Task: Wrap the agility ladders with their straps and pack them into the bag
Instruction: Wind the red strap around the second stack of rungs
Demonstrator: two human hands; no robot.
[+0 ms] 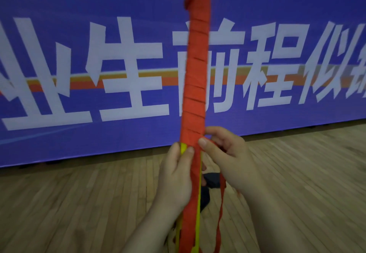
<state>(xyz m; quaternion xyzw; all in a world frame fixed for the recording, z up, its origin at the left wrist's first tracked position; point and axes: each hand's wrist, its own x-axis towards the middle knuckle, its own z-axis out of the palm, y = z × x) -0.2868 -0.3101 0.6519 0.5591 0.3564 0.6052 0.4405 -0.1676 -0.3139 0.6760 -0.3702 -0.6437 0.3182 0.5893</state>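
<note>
A bundled agility ladder of flat yellow plastic rungs (198,209) stood upright in front of the person, wound in close spiral turns of red woven strap (196,74) from its top down to the hands. The left hand (176,175) gripped the bundle from the left, thumb pressed on the front. The right hand (227,159) pinched the strap at the bundle's right edge, and 1 loose tail (221,213) hung below it. Behind stood a blue banner with white characters (79,15) on a pale wooden plank floor (79,203).
</note>
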